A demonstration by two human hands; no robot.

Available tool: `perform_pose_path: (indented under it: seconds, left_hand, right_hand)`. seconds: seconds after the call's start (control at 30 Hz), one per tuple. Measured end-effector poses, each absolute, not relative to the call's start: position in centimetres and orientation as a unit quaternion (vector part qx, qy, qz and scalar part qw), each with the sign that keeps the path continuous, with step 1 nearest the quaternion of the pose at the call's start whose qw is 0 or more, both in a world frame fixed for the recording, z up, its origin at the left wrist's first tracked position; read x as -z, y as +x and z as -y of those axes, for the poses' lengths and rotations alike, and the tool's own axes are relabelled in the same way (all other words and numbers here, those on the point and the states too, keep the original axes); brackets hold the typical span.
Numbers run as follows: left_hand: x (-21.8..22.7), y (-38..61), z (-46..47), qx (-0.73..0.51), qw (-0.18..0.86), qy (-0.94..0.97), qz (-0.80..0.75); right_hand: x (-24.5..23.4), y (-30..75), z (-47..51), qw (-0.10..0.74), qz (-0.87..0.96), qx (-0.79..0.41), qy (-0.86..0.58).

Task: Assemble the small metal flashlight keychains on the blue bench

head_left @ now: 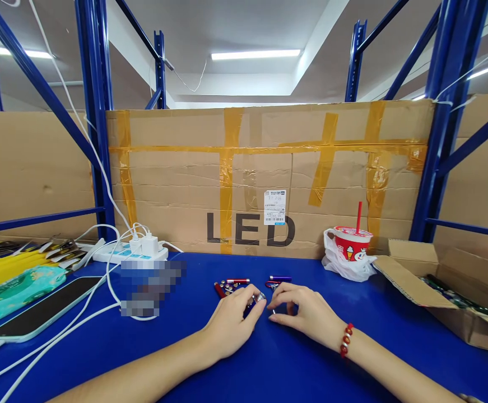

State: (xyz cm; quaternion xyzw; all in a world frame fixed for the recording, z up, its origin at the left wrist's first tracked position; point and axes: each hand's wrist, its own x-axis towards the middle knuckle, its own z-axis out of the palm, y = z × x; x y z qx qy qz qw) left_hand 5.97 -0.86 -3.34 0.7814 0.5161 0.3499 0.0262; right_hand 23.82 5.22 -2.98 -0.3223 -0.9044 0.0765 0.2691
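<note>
My left hand (229,322) is closed in a pinch around a small tube with a silvery end (261,296); most of it is hidden by the fingers. Just to its right, my right hand (308,310), with a red bead bracelet (346,340) at the wrist, pinches a tiny silvery piece (274,312) too small to name. Behind the left hand lie a red metal tube (238,281), a second red tube (219,290) and several small round silvery pieces (228,289). A blue tube (280,278) rests beyond the right hand, near a reddish item (271,284) partly hidden by it.
At left are a white power strip (113,254) with chargers, loose white cables, a phone (46,308), a teal packet (21,288) and yellow packaging (8,271). A red-and-white cup (351,246) in a plastic bag and an open cardboard box (454,319) stand right. Cardboard (176,196) walls the back.
</note>
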Motion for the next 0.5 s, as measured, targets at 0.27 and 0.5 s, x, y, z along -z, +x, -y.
perform_pose_path:
  seconds: [0.27,0.5]
  left_hand:
    - [3.66,6.01,0.86,-0.335,-0.004,0.794,-0.508]
    - [3.58,6.05,1.01,-0.335,-0.001,0.795,-0.505]
  right_hand:
    - [3.14,23.83,-5.39,0.257,0.908,-0.068,-0.324]
    - [3.04,23.89,-5.38,0.255,0.902,-0.058,-0.345]
